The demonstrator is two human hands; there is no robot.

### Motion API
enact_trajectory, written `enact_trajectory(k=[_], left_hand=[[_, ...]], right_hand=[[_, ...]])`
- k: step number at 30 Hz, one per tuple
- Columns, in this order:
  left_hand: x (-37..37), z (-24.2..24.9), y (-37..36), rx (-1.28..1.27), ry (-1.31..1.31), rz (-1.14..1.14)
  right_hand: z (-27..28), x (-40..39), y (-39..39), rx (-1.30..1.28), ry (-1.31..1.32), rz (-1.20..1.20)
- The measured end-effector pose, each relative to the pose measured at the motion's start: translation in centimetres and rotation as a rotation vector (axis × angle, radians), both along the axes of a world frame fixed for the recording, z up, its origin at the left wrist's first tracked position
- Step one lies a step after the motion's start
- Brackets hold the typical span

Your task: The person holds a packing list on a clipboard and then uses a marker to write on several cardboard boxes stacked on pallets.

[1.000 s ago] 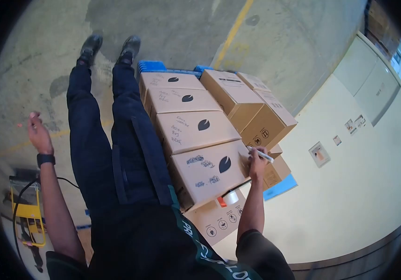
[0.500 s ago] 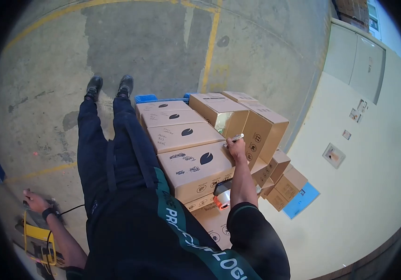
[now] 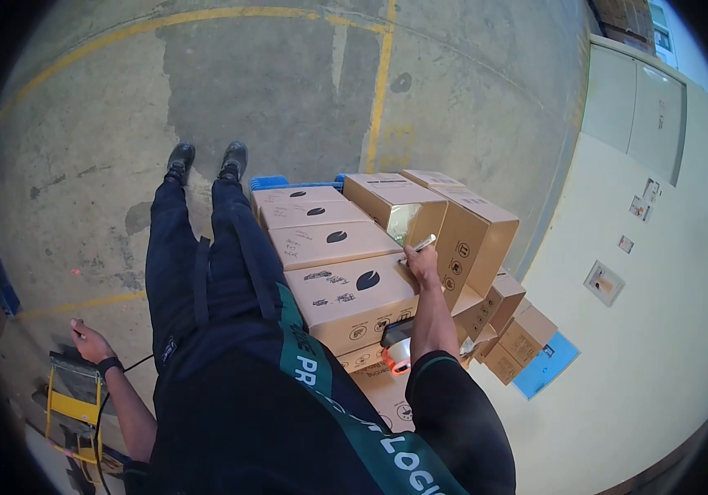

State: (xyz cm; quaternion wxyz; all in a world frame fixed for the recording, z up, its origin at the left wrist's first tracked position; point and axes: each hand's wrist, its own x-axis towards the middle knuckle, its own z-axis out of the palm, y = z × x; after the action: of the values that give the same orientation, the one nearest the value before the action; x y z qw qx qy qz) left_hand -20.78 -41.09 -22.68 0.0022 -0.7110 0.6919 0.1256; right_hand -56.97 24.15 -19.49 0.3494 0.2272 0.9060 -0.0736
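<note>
My right hand [image 3: 425, 266] is closed around a white marker [image 3: 425, 242], above the far right edge of a cardboard box [image 3: 345, 301]. This box has a black leaf print and scribbled-over black handwriting on top. Whether the marker tip touches the cardboard is hidden by my fingers. Next to my right forearm, against the box side, is a white-and-orange handheld device [image 3: 399, 355] with a dark part, partly covered by my arm. My left hand [image 3: 94, 342], with a black wristband, hangs out to the side, fingers loosely apart and nothing visible in it.
More leaf-printed boxes [image 3: 329, 239] stand in a row beyond, beside an open-fronted carton [image 3: 403, 210] on a blue pallet [image 3: 270, 182]. Smaller cartons [image 3: 519, 342] lie near the pale wall [image 3: 618, 346]. A yellow step stool [image 3: 73, 406] and a black cable [image 3: 135, 363] are at lower left.
The view has shifted slightly. My left hand has moved up and inward, away from the stool. My right hand keeps the marker at the same box edge.
</note>
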Motion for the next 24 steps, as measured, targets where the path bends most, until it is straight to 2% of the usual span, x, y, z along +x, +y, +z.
enact_trajectory(k=[2, 9, 11, 18, 21, 24], left_hand=[[-0.6, -0.1, -0.8, -0.012, 0.071, -0.044], [-2.6, 0.2, -1.9, -0.038, 0.081, -0.105], [-3.2, 0.6, -1.6, -0.004, 0.036, -0.093], [-2.9, 0.6, -1.0, 0.03, 0.045, -0.074], [-2.9, 0.5, -0.7, 0.021, 0.04, -0.075], [-2.8, 0.4, -0.7, 0.027, 0.029, -0.073]], right_hand=[[0.0, 0.2, 0.4, -0.014, 0.168, 0.015], [1.5, -0.6, -0.9, -0.046, 0.002, -0.14], [0.8, -0.1, 0.0, 0.054, 0.047, -0.024], [0.5, 0.2, 0.6, 0.008, 0.046, -0.052], [0.0, 0.4, 1.6, 0.072, 0.132, 0.007], [-0.5, 0.5, 1.9, 0.057, 0.052, -0.004]])
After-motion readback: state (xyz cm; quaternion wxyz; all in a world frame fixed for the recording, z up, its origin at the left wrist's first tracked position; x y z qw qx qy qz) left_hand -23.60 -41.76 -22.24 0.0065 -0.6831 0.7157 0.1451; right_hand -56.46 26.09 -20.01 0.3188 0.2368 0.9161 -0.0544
